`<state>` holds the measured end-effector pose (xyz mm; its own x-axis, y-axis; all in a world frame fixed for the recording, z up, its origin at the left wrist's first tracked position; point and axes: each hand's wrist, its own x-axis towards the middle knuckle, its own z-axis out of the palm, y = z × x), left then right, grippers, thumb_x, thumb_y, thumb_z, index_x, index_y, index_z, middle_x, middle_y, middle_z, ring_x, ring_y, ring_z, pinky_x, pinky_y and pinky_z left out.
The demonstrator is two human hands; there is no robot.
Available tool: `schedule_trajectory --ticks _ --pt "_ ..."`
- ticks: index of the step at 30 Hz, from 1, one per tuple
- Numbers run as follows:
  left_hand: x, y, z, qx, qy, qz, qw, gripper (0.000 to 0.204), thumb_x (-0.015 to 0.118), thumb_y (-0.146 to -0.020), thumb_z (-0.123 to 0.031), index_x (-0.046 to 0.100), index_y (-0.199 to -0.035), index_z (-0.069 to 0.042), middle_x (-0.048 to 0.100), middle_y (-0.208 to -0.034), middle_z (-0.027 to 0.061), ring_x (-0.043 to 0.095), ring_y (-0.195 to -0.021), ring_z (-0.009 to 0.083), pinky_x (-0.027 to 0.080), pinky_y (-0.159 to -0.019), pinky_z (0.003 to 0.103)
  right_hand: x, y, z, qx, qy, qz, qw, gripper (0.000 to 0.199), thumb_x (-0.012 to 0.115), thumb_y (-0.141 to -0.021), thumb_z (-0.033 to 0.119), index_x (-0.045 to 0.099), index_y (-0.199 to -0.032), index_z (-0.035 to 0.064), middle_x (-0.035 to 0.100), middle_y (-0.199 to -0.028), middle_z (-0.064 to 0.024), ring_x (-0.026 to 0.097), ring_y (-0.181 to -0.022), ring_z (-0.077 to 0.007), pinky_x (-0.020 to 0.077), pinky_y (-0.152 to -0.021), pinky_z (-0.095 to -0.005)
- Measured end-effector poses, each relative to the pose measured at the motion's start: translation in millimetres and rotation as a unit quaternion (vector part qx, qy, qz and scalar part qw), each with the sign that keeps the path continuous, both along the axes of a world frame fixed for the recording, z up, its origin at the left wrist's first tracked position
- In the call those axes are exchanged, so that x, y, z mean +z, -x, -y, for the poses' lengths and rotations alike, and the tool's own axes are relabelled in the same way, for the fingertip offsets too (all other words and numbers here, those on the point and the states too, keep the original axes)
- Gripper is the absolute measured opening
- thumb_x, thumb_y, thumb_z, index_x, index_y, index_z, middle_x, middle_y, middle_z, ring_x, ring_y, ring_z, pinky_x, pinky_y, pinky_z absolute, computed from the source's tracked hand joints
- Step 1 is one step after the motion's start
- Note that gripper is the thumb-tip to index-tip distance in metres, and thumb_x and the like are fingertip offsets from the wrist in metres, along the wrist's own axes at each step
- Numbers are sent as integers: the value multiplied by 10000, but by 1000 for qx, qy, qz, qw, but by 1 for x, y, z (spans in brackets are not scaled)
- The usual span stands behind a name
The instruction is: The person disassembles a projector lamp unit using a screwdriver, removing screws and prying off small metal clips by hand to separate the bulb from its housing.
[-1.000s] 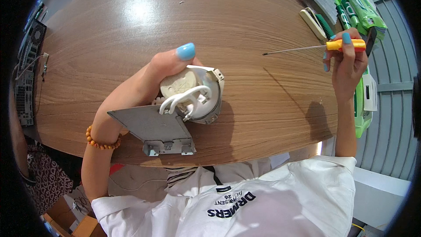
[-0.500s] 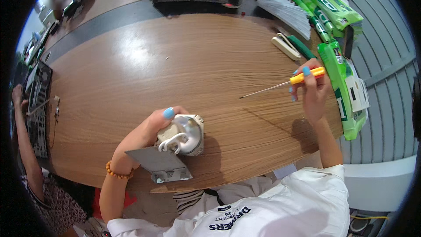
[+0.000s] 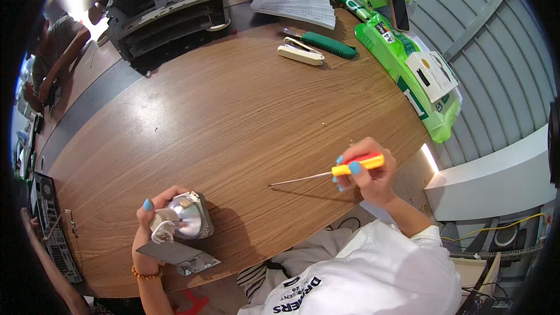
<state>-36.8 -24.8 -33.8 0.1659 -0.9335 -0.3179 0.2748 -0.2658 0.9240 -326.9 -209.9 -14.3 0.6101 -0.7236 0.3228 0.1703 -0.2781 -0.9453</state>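
My left hand (image 3: 146, 221) grips a projector lamp (image 3: 189, 219) near the table's front edge, at the left. The lamp has a shiny round reflector, a pale ceramic back with a white wire, and a grey metal plate (image 3: 175, 254) hanging out at an angle below it. My fingers behind the lamp are partly hidden. In my right hand (image 3: 376, 184) is a screwdriver (image 3: 359, 164) with a yellow and red handle, held between thumb and fingers. Its thin shaft points left toward the lamp, and its tip stays apart from it.
A cream stapler (image 3: 300, 53) and a green-handled cutter (image 3: 329, 44) lie on the wooden table (image 3: 251, 116). Green paper packs (image 3: 396, 70) and a phone (image 3: 398, 7) line the right edge. Behind are fanned paper (image 3: 291, 4) and a dark machine (image 3: 166, 17). Other people work at the left.
The view has turned to the right, so the tabletop things shift leftward in it. My right hand with the screwdriver appears lower and nearer my body. Both hands keep their hold.
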Motion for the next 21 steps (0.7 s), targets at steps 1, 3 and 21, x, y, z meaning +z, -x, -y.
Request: schedule_trajectory --ticks 1,3,21 --pt "-1 0 0 1 1 -4 1000 858 369 -634 -732 473 -965 52 545 -829 83 535 -740 110 448 -624 189 -1 7 -2 -14 22 10 1000 85 503 -790 68 509 -818 -12 558 -632 -83 505 -502 -88 398 -431 -200" --pt "1 3 1 8 -7 0 1000 887 360 -619 -749 462 -968 60 544 -843 91 545 -746 125 457 -622 196 -3 20 -1 -36 8 36 999 101 501 -795 82 513 -819 -15 558 -636 -95 506 -497 -96 405 -432 -206" --pt "-15 -9 1 -27 37 -32 998 972 380 -554 -776 439 -976 98 550 -834 134 572 -714 148 482 -589 208 12 1 158 -80 -120 3 990 293 453 -849 347 475 -743 75 377 -529 20 369 -406 -48 253 -341 -182"
